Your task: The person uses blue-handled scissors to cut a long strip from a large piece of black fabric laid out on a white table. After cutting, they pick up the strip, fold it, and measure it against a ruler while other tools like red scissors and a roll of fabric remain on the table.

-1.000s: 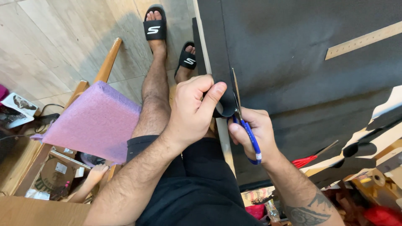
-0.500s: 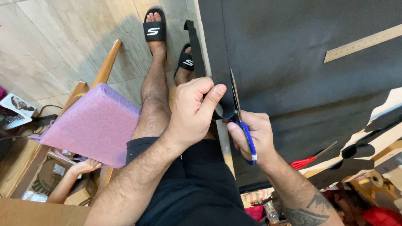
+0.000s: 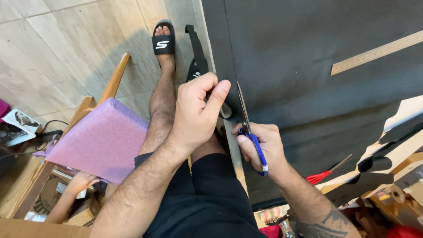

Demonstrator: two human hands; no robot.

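My right hand [image 3: 259, 146] grips blue-handled scissors [image 3: 250, 132], blades pointing away from me along the left edge of a large black sheet [image 3: 308, 66] spread on the table. My left hand [image 3: 198, 112] pinches the cut-off black strip [image 3: 197, 46] just left of the blades; the strip trails off toward the floor beside my sandalled feet. The blades sit in the cut between strip and sheet.
A wooden ruler [image 3: 374, 53] lies on the black sheet at right. Red-handled scissors [image 3: 324, 174] and black offcuts lie at the lower right. A wooden chair with a purple cushion [image 3: 99, 141] stands to my left; another person's small hand [image 3: 79, 181] reaches beneath it.
The scissors have advanced farther along the sheet's edge, and the cut strip hanging toward the floor has grown longer. The small hand under the chair has shifted.
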